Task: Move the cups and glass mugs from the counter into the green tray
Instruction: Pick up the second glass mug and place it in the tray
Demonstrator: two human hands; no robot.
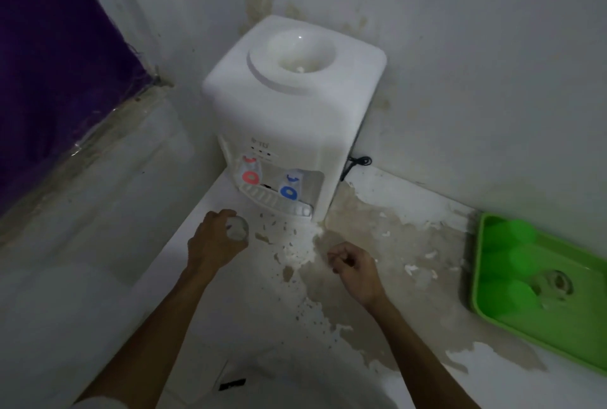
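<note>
A person's two bare hands are reaching over a white surface (226, 293) with peeling, brown-stained paint, seen from above in dim light. The left hand (215, 238) is wrapping its fingers around a small clear glass mug (237, 227), which is sitting near the surface's left edge, just in front of the drip grille of a white plastic tabletop water dispenser (289, 106). The dispenser is standing in the corner against stained white walls, with a red tap (250, 176) on the left and a blue tap (289, 191) on the right. The right hand (356, 269) is hovering over the stained patch, well apart from the mug, its fingers curling loosely inward and holding nothing. Far to the right, a bright green rectangular plastic tray (558, 336) is lying against the wall. Inside it, three green plastic cups (515, 261) are sitting in a row along its left side, and one clear glass mug (558, 282) is sitting beside them.
</note>
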